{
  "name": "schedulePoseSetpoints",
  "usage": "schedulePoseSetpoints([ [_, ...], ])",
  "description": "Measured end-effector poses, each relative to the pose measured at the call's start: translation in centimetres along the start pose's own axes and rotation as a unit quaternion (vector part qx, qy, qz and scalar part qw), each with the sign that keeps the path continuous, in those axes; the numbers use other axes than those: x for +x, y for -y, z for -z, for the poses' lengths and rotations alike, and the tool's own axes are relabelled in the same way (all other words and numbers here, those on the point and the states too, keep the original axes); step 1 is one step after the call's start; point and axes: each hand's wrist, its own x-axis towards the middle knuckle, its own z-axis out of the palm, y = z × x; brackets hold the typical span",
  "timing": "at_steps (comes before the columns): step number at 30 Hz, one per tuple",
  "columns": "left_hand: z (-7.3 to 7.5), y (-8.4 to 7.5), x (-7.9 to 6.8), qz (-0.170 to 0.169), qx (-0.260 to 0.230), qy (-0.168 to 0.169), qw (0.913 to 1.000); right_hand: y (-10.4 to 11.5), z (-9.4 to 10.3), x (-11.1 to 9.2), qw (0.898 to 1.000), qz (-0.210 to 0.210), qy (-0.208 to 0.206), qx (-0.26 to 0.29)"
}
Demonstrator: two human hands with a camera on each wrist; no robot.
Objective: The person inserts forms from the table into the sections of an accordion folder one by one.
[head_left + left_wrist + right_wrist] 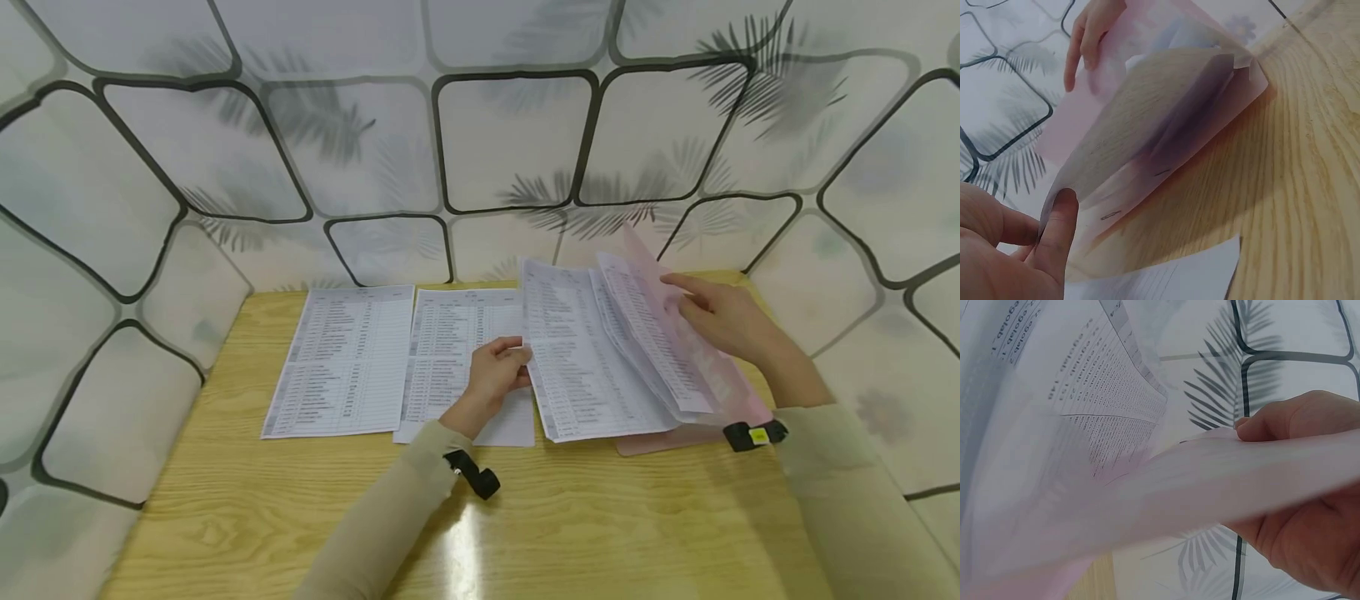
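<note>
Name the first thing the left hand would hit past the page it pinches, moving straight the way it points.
Beyond the printed page, the left hand would probably meet the other pages first, ahead of the pink cover; how much depth lies between is unclear.

head: looked forward and down from above
left wrist: sat way closer, faced the pink folder (1110, 69)
right wrist: super close, shared that folder

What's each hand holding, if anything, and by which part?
Seen from the head view, the left hand pinches a raised sheet by its left edge; the right hand holds the pink folder by its right edge.
</note>
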Motion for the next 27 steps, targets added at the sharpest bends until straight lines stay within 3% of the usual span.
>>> schedulePoseSetpoints([
  [8, -1.3, 0.3, 0.4, 0.004, -0.009, 0.006, 0.9999, -0.1, -0.1, 0.0, 1.0, 0.006, -0.003, -0.001],
  [18, -1.5, 0.1, 0.5, -0.004, -0.022, -0.012, 0.9997, -0.2, -0.2, 0.1, 1.0, 0.015, -0.01, -0.005],
  [27, -3.1, 0.8, 0.4, -0.003, -0.031, 0.004, 0.9995, -0.3, -0.3, 0.1, 1.0, 0.011, -0.011, 0.001],
])
